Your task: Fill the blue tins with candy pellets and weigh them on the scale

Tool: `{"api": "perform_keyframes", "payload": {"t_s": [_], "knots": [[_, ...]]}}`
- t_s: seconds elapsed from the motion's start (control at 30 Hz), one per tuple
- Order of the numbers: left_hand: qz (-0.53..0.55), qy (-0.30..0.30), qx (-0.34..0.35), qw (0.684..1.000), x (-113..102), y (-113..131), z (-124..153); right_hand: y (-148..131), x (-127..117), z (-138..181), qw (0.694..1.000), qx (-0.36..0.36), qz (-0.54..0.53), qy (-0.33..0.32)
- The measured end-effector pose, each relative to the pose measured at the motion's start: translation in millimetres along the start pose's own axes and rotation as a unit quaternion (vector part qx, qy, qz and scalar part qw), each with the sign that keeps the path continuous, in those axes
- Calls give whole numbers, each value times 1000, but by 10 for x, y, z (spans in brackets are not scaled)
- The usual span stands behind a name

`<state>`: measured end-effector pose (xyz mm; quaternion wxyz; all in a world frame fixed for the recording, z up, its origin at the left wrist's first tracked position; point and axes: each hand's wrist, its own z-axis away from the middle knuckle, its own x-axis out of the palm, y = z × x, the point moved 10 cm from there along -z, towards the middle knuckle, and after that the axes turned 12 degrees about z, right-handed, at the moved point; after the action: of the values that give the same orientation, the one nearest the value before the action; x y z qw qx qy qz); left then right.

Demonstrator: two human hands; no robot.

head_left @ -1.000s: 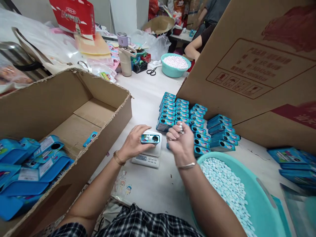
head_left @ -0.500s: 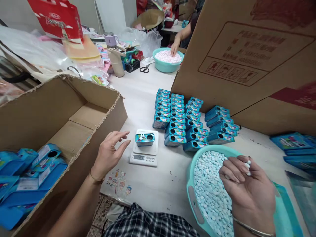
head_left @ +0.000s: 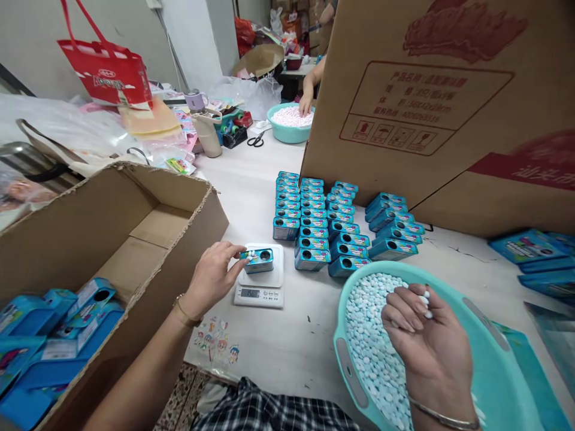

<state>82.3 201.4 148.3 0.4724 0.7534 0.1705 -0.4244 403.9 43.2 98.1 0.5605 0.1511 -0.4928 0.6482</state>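
Note open cardboard box, part-filled with blue tins. Note turquoise basin, loaded with pale pellets. Observe left hand, advanced since preceding frame, and right hand, clenched above basin. On scale, locate tin, met by left hand at its left end; cannot tell whether grasped. In right hand, locate several white pellets.

1. The printed container at seven o'clock looked like smooth, glossy metal.
2. The scale beneath it was smooth plastic with a soft sheen.
3. The basin at four o'clock was lightly shiny plastic; its pellets looked matt.
4. The carton at two o'clock was matt cardboard.
5. The open box around eight o'clock was cardboard, its rim rough.
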Motion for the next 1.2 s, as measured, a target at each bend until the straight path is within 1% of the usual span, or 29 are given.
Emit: {"api": "perform_keyframes", "payload": {"t_s": [0.33, 0.57, 0.67, 0.77, 0.83, 0.87, 0.97, 1.0, 1.03, 1.1, 1.2], "knots": [[-96, -38, 15, 995, 192, 136, -139, -3, -79, 39, 1000, 5, -6, -7], [-202, -58, -1, 978, 284, 230, -197, -40, -160, 81, 1000, 3, -6, -22], [-213, -54, -3, 975, 318, 256, -197, -66, -194, 109, 1000, 1, -7, -23], [-208, -41, -14, 977, 303, 228, -172, -127, -257, 154, 1000, -6, -8, -13], [-196, -24, -16, 980, 225, 230, -137, -195, -315, 197, 1000, -13, -8, -10], [-179, -4, -12, 984, 142, 257, -116, -234, -350, 221, 1000, -17, -7, -9], [-72, 93, 14, 993, -239, 411, -35, -362, -490, 289, 1000, -29, -4, -6], [-29, 118, 21, 992, -358, 460, -10, -407, -546, 308, 999, -36, -1, -2], [9, 130, 23, 991, -442, 497, 4, -452, -604, 325, 999, -45, 2, 1], [69, 124, 19, 990, -511, 544, 2, -533, -716, 347, 998, -65, 8, 10], [120, 90, 6, 989, -458, 550, -34, -588, -846, 357, 997, -80, 8, 19]]}}
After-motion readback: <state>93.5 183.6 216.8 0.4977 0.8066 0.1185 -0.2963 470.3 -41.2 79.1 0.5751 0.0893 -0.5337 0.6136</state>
